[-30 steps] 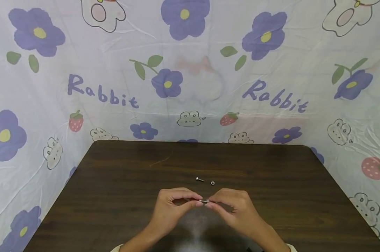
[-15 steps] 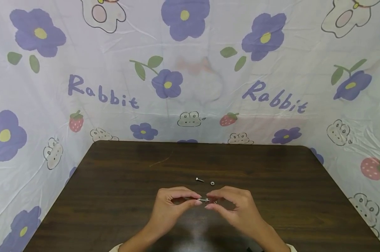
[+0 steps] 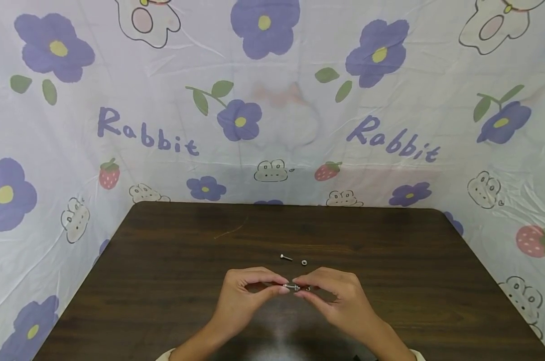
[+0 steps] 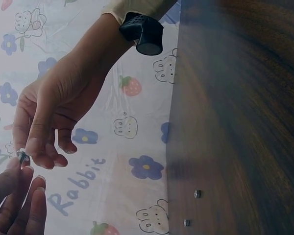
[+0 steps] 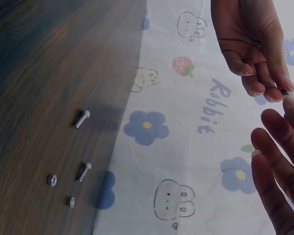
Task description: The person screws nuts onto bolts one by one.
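Observation:
Near the front of the table in the head view, my left hand (image 3: 243,296) pinches a small silver bolt (image 3: 291,287) by its head end between thumb and index finger. The bolt lies level, its free end pointing right. A nut (image 3: 297,288) sits around that end, and my right hand (image 3: 340,293) holds it with thumb and index fingertips at its upper and lower sides. In the left wrist view, the fingertips of the right hand (image 4: 54,107) meet those of the left hand (image 4: 19,200) around the small metal piece (image 4: 23,155), mostly hidden.
Just beyond the hands on the dark wooden table (image 3: 186,260) lie a loose bolt (image 3: 286,257) and a nut (image 3: 304,262). The right wrist view has two bolts, one a bolt (image 5: 82,119) farther up, and two nuts. A patterned cloth (image 3: 272,100) hangs behind the table.
The right thumb and index finger spread off the nut half a second ago and have come back in around it. The left hand stays in place with the bolt.

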Tool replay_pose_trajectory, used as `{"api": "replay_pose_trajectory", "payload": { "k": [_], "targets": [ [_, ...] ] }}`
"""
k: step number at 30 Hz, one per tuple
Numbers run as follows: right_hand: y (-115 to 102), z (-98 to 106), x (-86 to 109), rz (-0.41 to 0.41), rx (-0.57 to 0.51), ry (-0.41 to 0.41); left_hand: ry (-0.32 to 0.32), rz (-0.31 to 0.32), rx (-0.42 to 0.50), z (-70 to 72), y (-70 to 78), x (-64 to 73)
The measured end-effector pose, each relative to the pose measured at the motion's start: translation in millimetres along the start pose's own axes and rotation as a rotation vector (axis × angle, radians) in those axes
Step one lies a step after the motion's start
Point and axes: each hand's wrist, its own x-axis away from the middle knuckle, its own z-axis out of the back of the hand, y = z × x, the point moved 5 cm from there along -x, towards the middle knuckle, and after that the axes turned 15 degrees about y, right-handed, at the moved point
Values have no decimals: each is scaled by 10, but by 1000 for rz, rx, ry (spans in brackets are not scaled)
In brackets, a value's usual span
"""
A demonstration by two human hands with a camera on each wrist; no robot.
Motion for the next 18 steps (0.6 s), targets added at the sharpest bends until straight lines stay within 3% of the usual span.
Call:
{"api": "replay_pose_trajectory", "payload": {
  "k": [11,18],
  "targets": [
    [19,-17,44,-29,-14,-35,-21,-32,67,-28,4,9],
    [23,-24,43,-34,-11,-40,-23,-13,62,-32,-5,16]
  ]
}}
